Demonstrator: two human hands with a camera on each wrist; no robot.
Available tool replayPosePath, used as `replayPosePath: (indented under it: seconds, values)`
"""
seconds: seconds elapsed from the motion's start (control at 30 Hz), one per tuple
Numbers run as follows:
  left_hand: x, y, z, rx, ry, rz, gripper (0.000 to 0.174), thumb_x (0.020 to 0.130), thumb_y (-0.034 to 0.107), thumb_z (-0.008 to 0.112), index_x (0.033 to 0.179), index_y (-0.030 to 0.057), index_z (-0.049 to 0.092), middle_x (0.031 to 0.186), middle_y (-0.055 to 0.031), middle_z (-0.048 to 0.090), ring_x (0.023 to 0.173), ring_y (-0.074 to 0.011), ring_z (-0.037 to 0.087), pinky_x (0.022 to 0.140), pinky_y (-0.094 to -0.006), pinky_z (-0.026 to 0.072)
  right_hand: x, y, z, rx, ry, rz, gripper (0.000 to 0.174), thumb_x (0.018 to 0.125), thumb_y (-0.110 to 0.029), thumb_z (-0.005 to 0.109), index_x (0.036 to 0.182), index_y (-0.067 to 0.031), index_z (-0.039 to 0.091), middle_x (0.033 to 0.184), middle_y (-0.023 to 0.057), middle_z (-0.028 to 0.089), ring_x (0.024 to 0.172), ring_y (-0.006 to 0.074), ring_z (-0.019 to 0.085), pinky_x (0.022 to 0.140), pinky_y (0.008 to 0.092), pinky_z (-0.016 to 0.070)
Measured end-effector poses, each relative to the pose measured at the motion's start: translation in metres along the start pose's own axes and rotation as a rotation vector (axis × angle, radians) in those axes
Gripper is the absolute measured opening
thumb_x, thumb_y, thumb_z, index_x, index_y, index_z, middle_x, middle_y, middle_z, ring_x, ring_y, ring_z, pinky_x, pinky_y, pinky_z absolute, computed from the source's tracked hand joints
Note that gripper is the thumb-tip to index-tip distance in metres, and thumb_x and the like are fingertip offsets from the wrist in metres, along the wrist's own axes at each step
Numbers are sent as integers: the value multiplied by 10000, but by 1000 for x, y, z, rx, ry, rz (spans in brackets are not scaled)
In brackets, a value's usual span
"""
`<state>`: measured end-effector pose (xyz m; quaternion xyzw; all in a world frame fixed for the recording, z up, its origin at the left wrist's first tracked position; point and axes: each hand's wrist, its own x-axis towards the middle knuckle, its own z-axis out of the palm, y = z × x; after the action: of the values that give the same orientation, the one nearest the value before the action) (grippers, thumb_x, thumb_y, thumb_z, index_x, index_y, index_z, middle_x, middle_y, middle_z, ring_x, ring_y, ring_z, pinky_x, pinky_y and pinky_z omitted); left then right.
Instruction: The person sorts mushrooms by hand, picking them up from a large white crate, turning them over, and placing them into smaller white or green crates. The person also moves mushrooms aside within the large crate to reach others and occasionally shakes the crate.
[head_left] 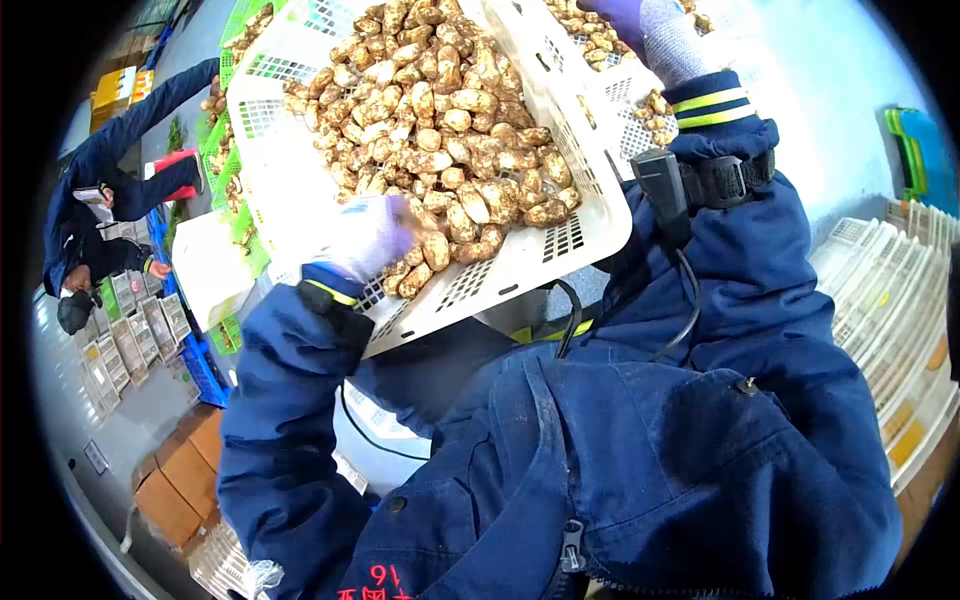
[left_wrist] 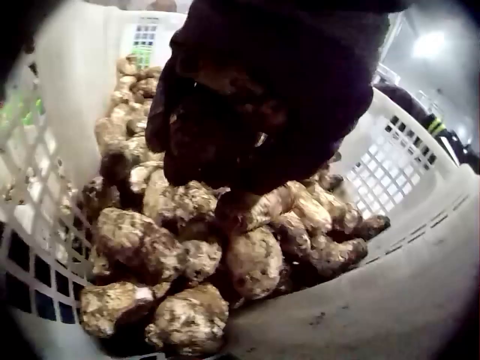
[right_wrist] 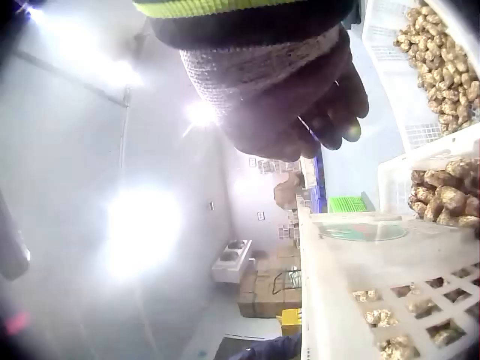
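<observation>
My left hand [head_left: 372,238], in a whitish glove with purple fingers, reaches into a white slotted basket [head_left: 610,215] in the head view. Knobbly brown-and-cream pieces [head_left: 440,110], shaped like large unshelled peanuts, fill it. Up close, the left hand [left_wrist: 262,97] is dark, fingers bent down over the heap [left_wrist: 255,262]; whether it grips a piece I cannot tell. My right hand [head_left: 640,20], gloved alike, is partly cut off at the top, past the basket's right side. In the right wrist view the right hand [right_wrist: 300,112] hangs with loosely bent fingers, nothing between them.
Another white basket [head_left: 625,100] with similar pieces adjoins on the right. Green crates [head_left: 228,150] line the left, near another person [head_left: 110,215] in dark blue. Stacked white baskets [head_left: 880,300] stand at right, cardboard boxes [head_left: 180,475] at lower left.
</observation>
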<state>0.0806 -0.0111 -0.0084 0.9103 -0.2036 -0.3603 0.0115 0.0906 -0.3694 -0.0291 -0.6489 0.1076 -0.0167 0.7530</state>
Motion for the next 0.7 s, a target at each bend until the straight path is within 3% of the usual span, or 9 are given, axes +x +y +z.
replayPosePath:
  seconds: [0.03,0.13,0.23,0.3,0.37,0.43,0.6,0.63,0.7]
  values:
    - [4,-21,0,22,38,43,204,832,225,694,967,77,727,732,-81,675,681,-168,648,630,-323,505,0,1,-3,59,-39,-7,349,938,-186,606,1227,8,601,936,3,642,739,69,539,650,201,443]
    - [3,-52,0,-863,100,-138,331,861,299,696,1068,40,693,720,3,604,613,-70,543,546,-234,435,-4,-2,2,107,-44,-21,376,926,-204,617,1235,10,597,941,4,643,760,69,539,659,204,442]
    - [-1,-26,-7,-571,42,-209,398,846,343,716,1107,43,685,710,2,600,615,-84,546,561,-250,447,3,3,-6,47,-96,-9,391,920,-218,621,1236,11,599,955,17,650,797,80,553,687,214,451]
    - [1,-9,-4,-45,222,-129,576,799,471,737,1171,40,650,819,-130,703,760,-266,684,720,-390,527,-1,-2,-6,-23,-105,-25,395,917,-225,621,1236,6,601,957,21,652,805,80,555,689,215,449]
    - [14,-8,-13,5,252,-181,577,777,474,765,1124,24,666,678,-70,649,626,-176,635,607,-335,497,-2,-6,0,-111,-49,-46,392,916,-233,622,1228,4,610,955,22,653,812,85,557,698,217,451]
    - [24,-27,-15,124,294,-93,568,779,459,766,1128,24,657,677,-86,665,579,-204,641,600,-346,500,-3,-10,1,-215,-1,-50,386,915,-236,623,1219,1,619,954,21,653,819,88,559,706,220,453]
    - [29,8,7,427,92,91,506,744,410,754,1091,50,677,1054,-181,678,973,-345,653,838,-424,516,10,6,1,-118,-30,-10,339,929,-214,617,1194,-4,638,952,12,652,811,90,560,711,214,460]
    - [39,17,7,465,-2,-14,391,741,376,725,990,75,711,973,-161,705,917,-338,675,843,-433,526,8,6,3,-141,-17,-45,332,932,-212,615,1193,-7,639,944,6,650,791,82,555,692,207,456]
    - [31,-4,7,132,230,93,332,764,329,720,973,71,714,944,-160,708,885,-334,686,802,-427,536,8,6,4,-100,-32,-30,320,937,-214,613,1183,-12,642,889,-20,634,721,60,526,631,195,435]
